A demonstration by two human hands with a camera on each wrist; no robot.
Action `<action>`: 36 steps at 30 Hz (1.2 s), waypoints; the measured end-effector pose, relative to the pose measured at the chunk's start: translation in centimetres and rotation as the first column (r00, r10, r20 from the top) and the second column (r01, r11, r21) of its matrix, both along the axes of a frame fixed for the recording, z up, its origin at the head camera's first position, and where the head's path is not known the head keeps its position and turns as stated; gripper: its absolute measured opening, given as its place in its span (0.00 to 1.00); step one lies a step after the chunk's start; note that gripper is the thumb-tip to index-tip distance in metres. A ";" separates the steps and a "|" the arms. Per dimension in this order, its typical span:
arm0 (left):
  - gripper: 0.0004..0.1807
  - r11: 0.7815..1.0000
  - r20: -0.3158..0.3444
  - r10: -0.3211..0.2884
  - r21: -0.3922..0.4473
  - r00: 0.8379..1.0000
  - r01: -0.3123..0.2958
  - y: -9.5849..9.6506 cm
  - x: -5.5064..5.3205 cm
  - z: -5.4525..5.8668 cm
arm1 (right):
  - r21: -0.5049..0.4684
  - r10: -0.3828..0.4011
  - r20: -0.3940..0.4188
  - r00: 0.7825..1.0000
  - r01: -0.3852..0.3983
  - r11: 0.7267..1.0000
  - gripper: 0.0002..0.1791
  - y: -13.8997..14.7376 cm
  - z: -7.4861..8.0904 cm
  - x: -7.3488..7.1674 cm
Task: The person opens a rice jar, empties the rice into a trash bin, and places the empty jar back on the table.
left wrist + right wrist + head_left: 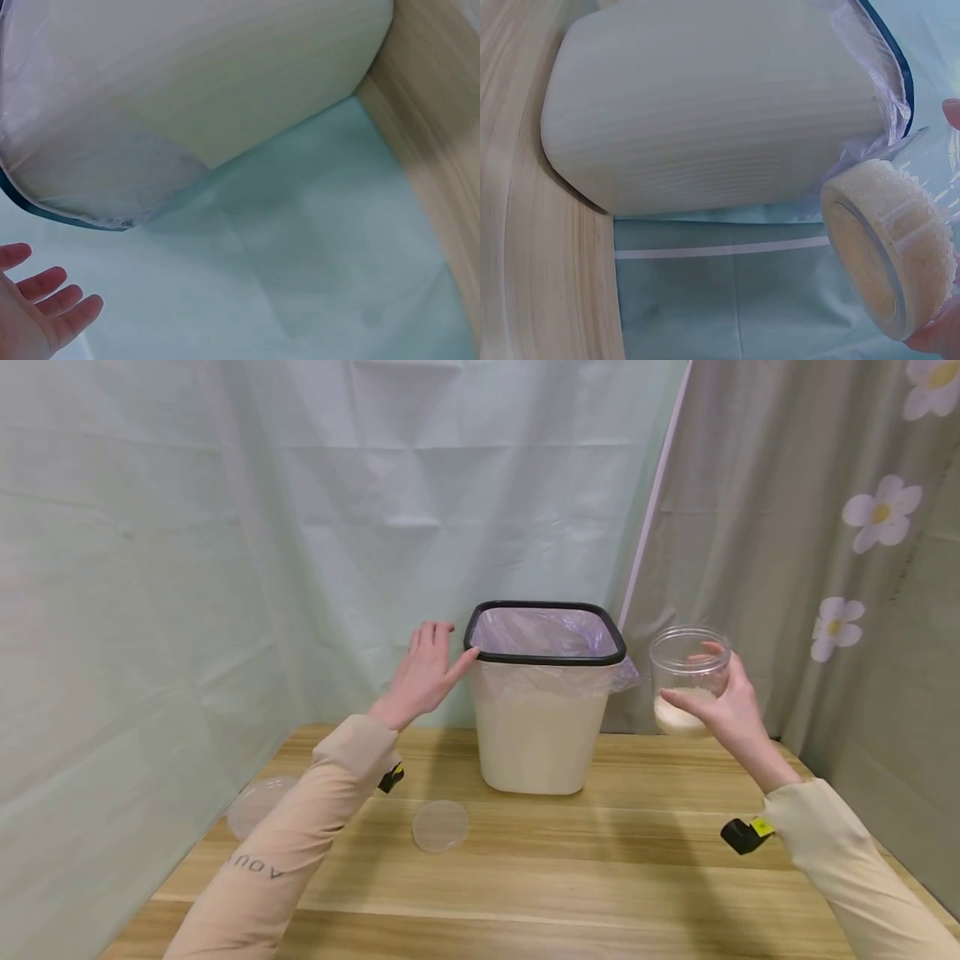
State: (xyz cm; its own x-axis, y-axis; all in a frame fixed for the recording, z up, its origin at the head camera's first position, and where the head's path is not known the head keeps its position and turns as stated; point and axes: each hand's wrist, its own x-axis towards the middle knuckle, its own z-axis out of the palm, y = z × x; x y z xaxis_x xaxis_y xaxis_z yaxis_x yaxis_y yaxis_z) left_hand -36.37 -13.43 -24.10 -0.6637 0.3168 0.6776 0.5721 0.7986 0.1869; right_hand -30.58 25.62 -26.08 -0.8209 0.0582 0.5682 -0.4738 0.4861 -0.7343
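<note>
I watch from afar through 3 cameras. The clear, round, straight-walled jar (669,672) is raised above the pale wood-grain table (570,881), just right of the cream plastic bin (536,735) with its black rim (551,659) and translucent lilac liner (622,677). The right hand (726,693) grips the jar from its right side, thumb across the near wall and fingers round the back. The jar looks about upright, its mouth uncovered, with white granules (678,717) lying in the bottom.

The left hand (426,668) holds nothing; its fingers reach out past the bin's left side, thumb spread wide at the rim. I cannot tell whether the thumb touches it. On the table I see 2 clear, flat, round discs: 1 small disc (440,826) and 1 larger disc (257,806) near the left edge.

I judge the jar light and fairly stiff, smooth enough to slip, with most weight in its base. The loose contents would probably shift with any tilt. I favour a hold round the middle wall: snug without squeezing, clear of the mouth.
</note>
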 end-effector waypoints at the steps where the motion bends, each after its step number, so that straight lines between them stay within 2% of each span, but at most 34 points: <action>1: 0.31 1.000 0.012 -0.001 -0.001 1.000 0.001 0.1 0.0 0.3 | -0.002 0.002 0.002 1.000 -0.002 1.000 0.45 0.0 0.0 0.0; 10: 0.33 0.999 0.104 0.042 -0.018 0.994 -0.041 0.7 -0.7 2.0 | 0.003 0.012 0.002 1.000 -0.012 1.000 0.46 -0.3 0.9 -0.7; 14: 0.33 0.997 0.149 0.070 -0.035 0.986 -0.065 0.9 -1.2 2.3 | 0.007 0.009 0.005 1.000 -0.009 1.000 0.47 -0.4 1.5 -1.1; 23: 0.32 0.998 0.201 0.064 -0.036 0.978 -0.058 1.6 -2.0 2.9 | 0.003 0.012 0.010 1.000 -0.012 1.000 0.47 -0.8 2.9 -1.9; 26: 0.31 0.999 0.245 0.049 -0.025 0.968 -0.044 1.9 -2.1 3.2 | 0.003 0.013 0.011 1.000 -0.013 1.000 0.48 -0.9 3.1 -2.1; 31: 0.32 1.000 0.330 0.029 -0.018 0.943 -0.025 2.5 -2.4 3.6 | 0.024 0.003 0.011 1.000 -0.004 1.000 0.48 -0.9 3.4 -2.3; 36: 0.32 0.998 0.403 0.057 -0.031 0.913 -0.048 3.1 -2.6 4.0 | 0.042 0.002 0.011 1.000 -0.003 0.999 0.48 -1.1 3.7 -2.4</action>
